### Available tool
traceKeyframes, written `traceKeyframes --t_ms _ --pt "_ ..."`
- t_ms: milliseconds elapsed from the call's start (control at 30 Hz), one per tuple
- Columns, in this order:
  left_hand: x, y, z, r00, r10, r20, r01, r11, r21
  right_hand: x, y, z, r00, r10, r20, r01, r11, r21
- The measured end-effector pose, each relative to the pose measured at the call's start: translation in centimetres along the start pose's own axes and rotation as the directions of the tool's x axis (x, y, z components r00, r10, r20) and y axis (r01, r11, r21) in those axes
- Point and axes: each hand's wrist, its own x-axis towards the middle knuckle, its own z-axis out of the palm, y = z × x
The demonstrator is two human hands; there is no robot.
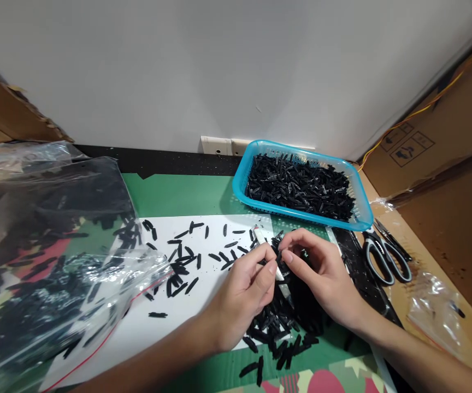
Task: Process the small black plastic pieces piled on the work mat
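Note:
My left hand (246, 297) is closed, thumb pressed against curled fingers. Its fingertips almost meet those of my right hand (322, 267), whose thumb and forefinger are pinched together. Whatever lies between the fingertips is too small and covered to make out. Beneath both hands spreads a heap of short black strips (277, 316). A slim white stick (259, 236) runs behind my left fingertips, partly hidden; whether I hold it or it rests on the heap, I cannot tell. More black strips lie scattered over a white sheet (215, 224) left of my hands.
Beyond my hands stands a blue plastic basket (240, 188) filled with black strips. A large clear zip bag (55, 245) of strips covers the left side. Scissors (383, 259) and a small clear bag (436, 314) lie right, beside a cardboard box (444, 191). A wall socket (216, 146) sits behind.

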Motion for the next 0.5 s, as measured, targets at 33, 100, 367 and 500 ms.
traceKeyframes --t_ms 33,100,367,500 --pt "-0.01 -0.01 0.01 1.0 0.0 0.0 0.0 1.0 -0.008 0.0 -0.07 -0.07 1.0 -0.027 0.008 0.027 0.999 -0.024" --pt "-0.02 -0.05 0.03 1.0 0.001 -0.001 -0.001 1.0 -0.021 0.0 -0.24 -0.19 0.996 -0.084 0.038 0.087 0.993 -0.076" --pt "-0.07 -0.29 0.04 1.0 -0.003 -0.002 0.003 0.999 -0.053 -0.02 -0.42 -0.41 0.996 -0.055 0.072 0.057 0.998 -0.035" --pt "-0.06 -0.2 0.04 1.0 -0.007 -0.002 0.007 0.999 -0.049 0.06 -0.38 -0.36 0.997 -0.03 0.067 0.028 0.999 0.036"
